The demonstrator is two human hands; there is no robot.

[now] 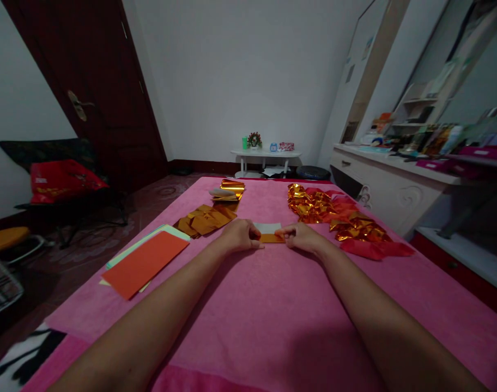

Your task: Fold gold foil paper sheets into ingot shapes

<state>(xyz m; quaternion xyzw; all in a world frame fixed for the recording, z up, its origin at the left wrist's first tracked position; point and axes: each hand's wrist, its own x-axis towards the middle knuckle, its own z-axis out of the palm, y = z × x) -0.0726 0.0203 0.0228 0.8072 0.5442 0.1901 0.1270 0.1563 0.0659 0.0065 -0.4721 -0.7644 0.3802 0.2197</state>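
A small sheet of gold paper (268,238) with a white back lies in front of me on the pink cloth, its near edge folded over so the gold side shows. The fingers of my left hand (241,236) pinch its left end. At the right end, my right hand (301,236) pinches the fold between thumb and fingers. Left of my hands is a pile of flat matte-gold folded papers (205,219). Farther back sit shiny gold sheets (233,188). To the right, a heap of shiny gold folded pieces (309,203) mixes with red ones (361,249).
An orange paper sheet (146,264) tops several pale sheets at the left edge of the pink-covered surface (256,310). A white side table (266,154) stands by the far wall. A cluttered dresser (395,169) is on the right, a chair with a red bag (64,181) on the left.
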